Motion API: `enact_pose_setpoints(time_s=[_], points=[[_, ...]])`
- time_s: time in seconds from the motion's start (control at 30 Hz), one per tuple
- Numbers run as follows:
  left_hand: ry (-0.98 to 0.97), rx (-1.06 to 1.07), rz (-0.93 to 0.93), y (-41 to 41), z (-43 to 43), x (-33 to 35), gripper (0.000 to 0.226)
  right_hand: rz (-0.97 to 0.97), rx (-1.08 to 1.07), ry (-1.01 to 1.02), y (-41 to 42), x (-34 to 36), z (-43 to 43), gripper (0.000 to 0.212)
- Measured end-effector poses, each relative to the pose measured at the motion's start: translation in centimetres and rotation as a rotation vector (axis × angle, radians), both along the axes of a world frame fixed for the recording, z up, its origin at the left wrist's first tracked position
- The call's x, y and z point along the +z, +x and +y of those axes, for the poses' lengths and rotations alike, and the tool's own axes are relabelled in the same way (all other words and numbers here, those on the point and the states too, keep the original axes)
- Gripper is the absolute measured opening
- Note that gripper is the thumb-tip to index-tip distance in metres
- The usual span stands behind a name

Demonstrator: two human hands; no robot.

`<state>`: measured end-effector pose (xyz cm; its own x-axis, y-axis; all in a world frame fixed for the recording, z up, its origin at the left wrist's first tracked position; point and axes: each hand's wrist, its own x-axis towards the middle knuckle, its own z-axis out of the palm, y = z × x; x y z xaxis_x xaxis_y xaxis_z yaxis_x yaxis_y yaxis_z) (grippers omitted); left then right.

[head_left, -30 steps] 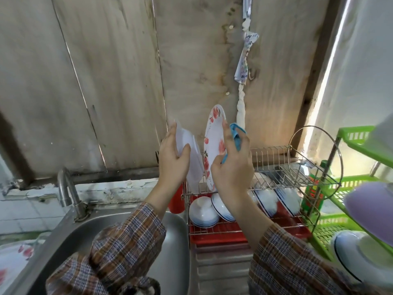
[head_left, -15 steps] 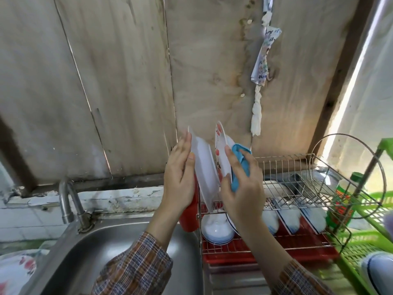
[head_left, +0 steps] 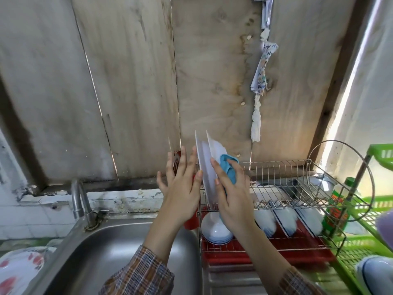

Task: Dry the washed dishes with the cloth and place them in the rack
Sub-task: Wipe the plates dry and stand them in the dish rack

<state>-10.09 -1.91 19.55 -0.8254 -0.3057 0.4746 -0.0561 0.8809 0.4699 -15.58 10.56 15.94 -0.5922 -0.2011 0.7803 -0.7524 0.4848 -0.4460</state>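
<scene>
Two white plates stand on edge, side by side, at the left end of the wire dish rack's (head_left: 287, 188) upper tier: a left plate (head_left: 203, 160) and a right plate (head_left: 214, 147). My left hand (head_left: 182, 194) lies flat against the left plate with straight fingers, its thumb on the rim. My right hand (head_left: 231, 201) grips a blue cloth (head_left: 228, 167) bunched under its fingers and rests against the right plate, thumb on the plate's edge. The plates' lower edges are hidden behind my hands.
White bowls (head_left: 214, 231) and plates sit in the rack's lower tier over a red drip tray (head_left: 265, 250). The steel sink (head_left: 106, 252) and tap (head_left: 78, 199) are on the left, with a floral plate (head_left: 19, 267) beside them. A green bottle (head_left: 338, 205) and green basket shelf (head_left: 361, 252) stand on the right.
Both hands have come down with the two plates from above the rack onto its upper tier. The plates now stand closer together and the floral face no longer shows.
</scene>
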Motion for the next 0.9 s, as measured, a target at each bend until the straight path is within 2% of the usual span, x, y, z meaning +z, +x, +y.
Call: enact_pose_setpoints(time_s=[0.13, 0.23, 0.33, 0.5, 0.63, 0.7, 0.8, 0.9], points=[[-0.071, 0.093, 0.010, 1.5, 1.2, 0.1, 0.054, -0.059, 0.082, 0.024, 0.8, 0.0, 1.0, 0.044], [-0.159, 0.176, -0.039, 2.8, 2.0, 0.0, 0.056, -0.087, 0.096, -0.042, 2.5, -0.2, 1.9, 0.048], [-0.126, 0.213, -0.087, 4.5, 2.8, -0.7, 0.055, -0.111, 0.100, -0.075, 5.0, -0.8, 2.7, 0.050], [-0.105, 0.237, -0.145, 9.2, 4.3, -3.3, 0.060, 0.021, 0.078, 0.100, 9.0, -2.5, 4.0, 0.047], [-0.087, 0.212, -0.132, 13.9, 4.0, -6.8, 0.062, -0.088, 0.140, 0.170, 11.6, -5.3, 3.6, 0.050], [-0.096, 0.189, -0.196, 16.2, 3.4, -8.4, 0.063, -0.104, 0.173, 0.179, 13.1, -6.7, 3.1, 0.047], [-0.167, 0.223, -0.287, 19.4, 2.0, -10.3, 0.069, -0.134, 0.228, 0.195, 15.4, -8.7, 1.7, 0.043], [-0.289, 0.310, -0.302, 22.4, -0.2, -11.4, 0.067, -0.223, 0.244, 0.221, 17.6, -10.5, -0.5, 0.048]])
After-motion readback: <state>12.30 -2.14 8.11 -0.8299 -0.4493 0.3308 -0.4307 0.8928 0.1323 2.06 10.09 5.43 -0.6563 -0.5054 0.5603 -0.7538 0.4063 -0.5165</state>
